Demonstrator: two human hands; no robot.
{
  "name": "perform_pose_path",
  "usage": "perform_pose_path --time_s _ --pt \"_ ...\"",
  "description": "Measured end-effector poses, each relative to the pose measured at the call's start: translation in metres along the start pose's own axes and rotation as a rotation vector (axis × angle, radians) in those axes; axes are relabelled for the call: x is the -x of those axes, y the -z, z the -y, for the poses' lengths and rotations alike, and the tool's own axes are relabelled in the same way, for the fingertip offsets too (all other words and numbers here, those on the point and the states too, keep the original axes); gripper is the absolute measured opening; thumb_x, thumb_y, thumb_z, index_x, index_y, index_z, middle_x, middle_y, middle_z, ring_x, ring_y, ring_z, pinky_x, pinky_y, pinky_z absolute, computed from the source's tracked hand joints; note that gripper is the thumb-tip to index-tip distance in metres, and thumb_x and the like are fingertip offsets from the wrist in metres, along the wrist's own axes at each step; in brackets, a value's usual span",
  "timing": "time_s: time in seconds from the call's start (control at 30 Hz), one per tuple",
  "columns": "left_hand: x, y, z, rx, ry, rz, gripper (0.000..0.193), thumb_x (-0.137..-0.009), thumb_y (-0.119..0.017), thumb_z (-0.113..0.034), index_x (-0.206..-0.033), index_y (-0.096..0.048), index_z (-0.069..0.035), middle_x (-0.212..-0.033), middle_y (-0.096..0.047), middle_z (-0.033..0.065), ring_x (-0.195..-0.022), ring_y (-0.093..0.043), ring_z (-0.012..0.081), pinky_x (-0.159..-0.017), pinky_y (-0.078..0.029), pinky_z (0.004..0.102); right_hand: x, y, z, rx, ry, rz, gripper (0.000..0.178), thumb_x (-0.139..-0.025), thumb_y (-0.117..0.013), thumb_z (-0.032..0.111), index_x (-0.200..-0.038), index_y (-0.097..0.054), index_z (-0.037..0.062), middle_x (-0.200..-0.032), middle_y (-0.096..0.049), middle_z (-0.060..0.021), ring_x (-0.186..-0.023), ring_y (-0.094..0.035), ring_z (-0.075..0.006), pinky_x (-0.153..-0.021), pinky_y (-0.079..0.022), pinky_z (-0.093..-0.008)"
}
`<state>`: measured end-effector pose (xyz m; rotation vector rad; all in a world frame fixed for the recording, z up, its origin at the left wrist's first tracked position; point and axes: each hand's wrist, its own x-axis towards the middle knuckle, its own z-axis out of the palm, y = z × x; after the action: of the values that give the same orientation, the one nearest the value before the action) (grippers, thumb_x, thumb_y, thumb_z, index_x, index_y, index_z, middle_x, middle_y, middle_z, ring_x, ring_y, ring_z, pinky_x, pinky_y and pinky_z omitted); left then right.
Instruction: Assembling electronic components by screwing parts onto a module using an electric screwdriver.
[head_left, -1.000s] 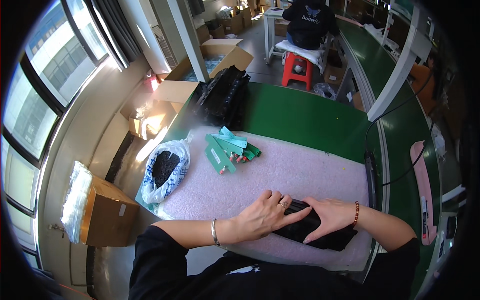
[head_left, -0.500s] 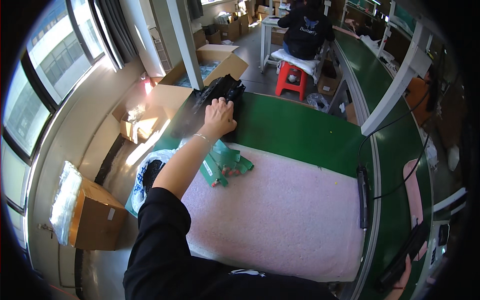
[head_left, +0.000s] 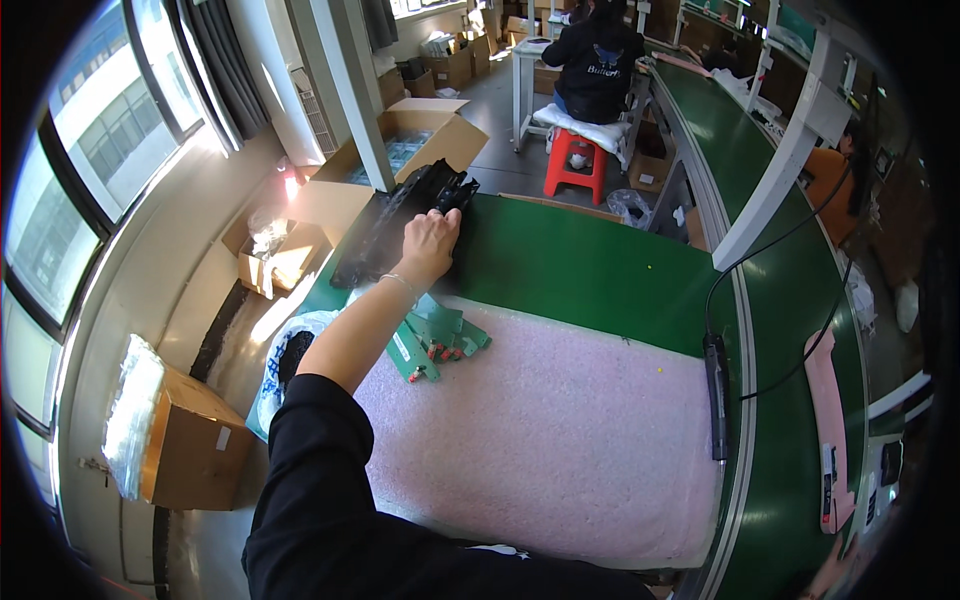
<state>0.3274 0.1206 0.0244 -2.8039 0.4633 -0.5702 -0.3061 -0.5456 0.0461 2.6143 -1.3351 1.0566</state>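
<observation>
At the far left of the green bench, my left hand (head_left: 430,245) has its fingers curled over a black plastic part (head_left: 455,193). That part belongs to a dark heap partly covered by a thin black sheet or bag (head_left: 375,240). Below my left forearm lie several green circuit boards (head_left: 425,335) with small red components, on the edge of a pink foam mat (head_left: 550,430). My right hand (head_left: 828,575) is a blur near the lower right rim, by the green belt; its fingers do not show clearly.
A corded black electric screwdriver (head_left: 716,400) lies along the mat's right side. A pink strip (head_left: 828,425) rests on the belt. Left are a plastic bag of black bits (head_left: 290,355) and a carton (head_left: 200,430). A person (head_left: 598,65) sits on a red stool (head_left: 577,165) beyond.
The long black part that my right hand held at lower right has gone from view, and that hand has dropped towards the rim. My left hand stays at the black heap; the whole view shifts slightly.
</observation>
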Motion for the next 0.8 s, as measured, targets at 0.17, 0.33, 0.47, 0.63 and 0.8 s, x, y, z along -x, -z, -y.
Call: perform_pose_path --time_s 0.17,0.33,0.47,0.63,0.8 --pt "0.030 0.074 -0.023 0.069 -0.178 -0.146 0.026 -0.066 -0.056 -0.006 -0.091 -0.047 -0.008 -0.082 -0.053 0.0112 -0.072 -0.056 0.0239 -0.054 -0.046 0.0332 0.036 -0.027 0.299 -0.855 0.166 0.470 0.049 -0.082 -0.050 0.003 -0.128 -0.035 0.0004 -0.126 -0.042 -0.0119 -0.109 -0.046 -0.0201 -0.094 -0.036 -0.0303" --pt "0.123 0.149 -0.083 0.313 -0.595 -0.233 0.028 -0.066 -0.055 -0.007 -0.094 -0.052 -0.007 -0.077 -0.046 0.0058 -0.066 -0.050 0.0193 -0.050 -0.042 0.0301 0.077 -0.072 0.452 -1.545 -0.063 1.194 0.062 -0.084 -0.054 0.025 -0.134 -0.024 0.0043 -0.122 -0.046 -0.0117 -0.100 -0.053 -0.0184 -0.084 -0.042 -0.0281" --pt "0.187 0.155 -0.120 0.450 -0.871 -0.054 0.033 -0.066 -0.058 -0.013 -0.098 -0.054 -0.007 -0.078 -0.047 0.0042 -0.066 -0.048 0.0174 -0.050 -0.041 0.0283 0.071 -0.115 0.458 -1.394 -0.241 1.194 0.046 -0.088 -0.049 0.025 -0.128 -0.039 0.0045 -0.118 -0.050 -0.0083 -0.101 -0.052 -0.0144 -0.087 -0.040 -0.0262" --pt "0.199 0.163 -0.136 0.749 -0.856 0.119 0.037 -0.068 -0.065 -0.023 -0.098 -0.055 -0.005 -0.086 -0.052 0.0057 -0.071 -0.050 0.0185 -0.053 -0.043 0.0281 0.099 -0.125 0.436 -1.106 0.377 1.326 0.027 -0.088 -0.049 0.014 -0.111 -0.054 0.0015 -0.100 -0.059 -0.0057 -0.095 -0.053 -0.0091 -0.083 -0.042 -0.0247" --pt "0.155 0.127 -0.168 0.897 -0.636 -0.158 0.036 -0.069 -0.070 -0.028 -0.091 -0.058 -0.002 -0.080 -0.057 0.0077 -0.068 -0.053 0.0192 -0.054 -0.044 0.0286 0.099 -0.140 0.424 -1.151 0.186 1.413 0.023 -0.086 -0.051 0.008 -0.106 -0.056 -0.0004 -0.095 -0.060 -0.0045 -0.087 -0.056 -0.0083 -0.079 -0.045 -0.0230"
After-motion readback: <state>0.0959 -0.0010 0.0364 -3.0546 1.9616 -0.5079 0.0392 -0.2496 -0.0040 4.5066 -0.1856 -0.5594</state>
